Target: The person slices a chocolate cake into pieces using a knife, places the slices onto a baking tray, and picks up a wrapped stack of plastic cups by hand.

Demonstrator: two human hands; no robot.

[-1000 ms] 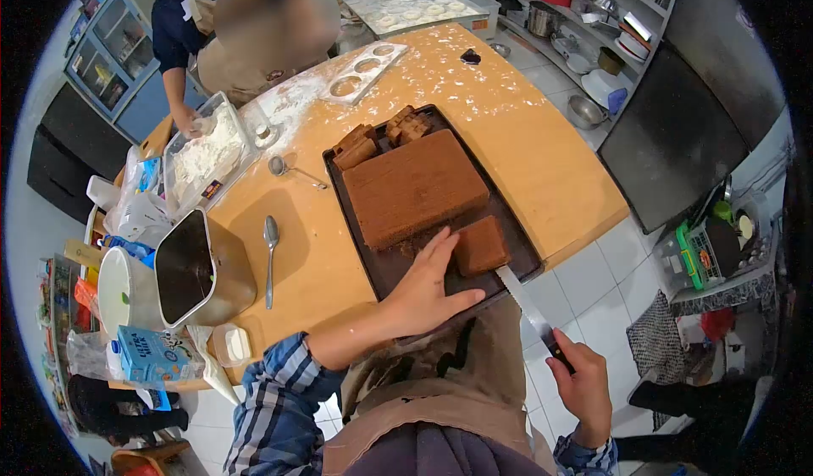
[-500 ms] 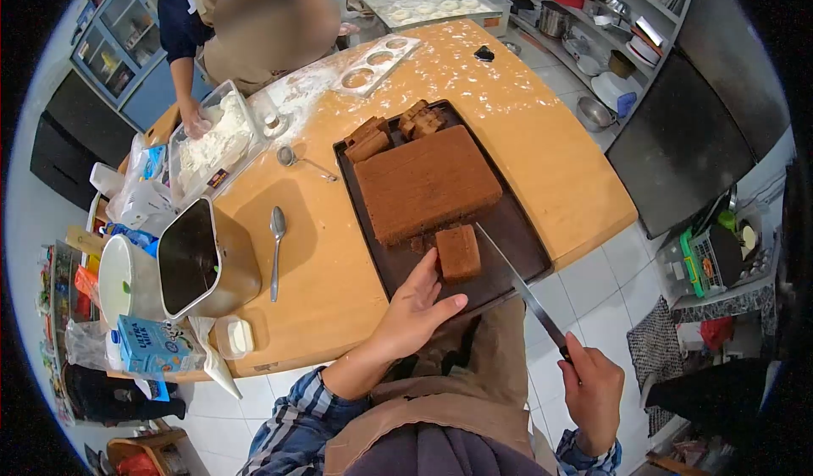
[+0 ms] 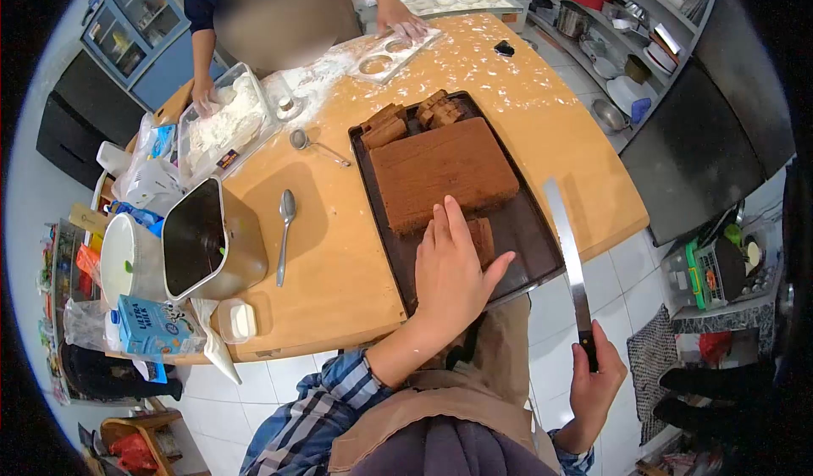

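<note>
My left hand (image 3: 453, 268) reaches over the dark tray (image 3: 538, 260) with its fingers spread, partly covering a small brown cake piece (image 3: 481, 240); whether the palm touches it is hidden. Just beyond the fingertips lies a large rectangular brown cake (image 3: 445, 171). Cut cake strips (image 3: 385, 126) and a stack of small offcuts (image 3: 439, 109) rest at the tray's far end. My right hand (image 3: 595, 379) is closed on the black handle of a long serrated knife (image 3: 569, 247), whose blade points up and away, right of the tray.
Left of the tray are a spoon (image 3: 286, 235), a small strainer (image 3: 301, 141), a metal container (image 3: 246, 251) and a milk carton (image 3: 157, 328). Across the table a person has one hand in a flour box (image 3: 227, 129) and the other on a white cutter board (image 3: 389, 57).
My left hand has moved from beside the small cake piece to over it. The knife has swung away from the cake, to the tray's right. The other person's hand has come onto the cutter board.
</note>
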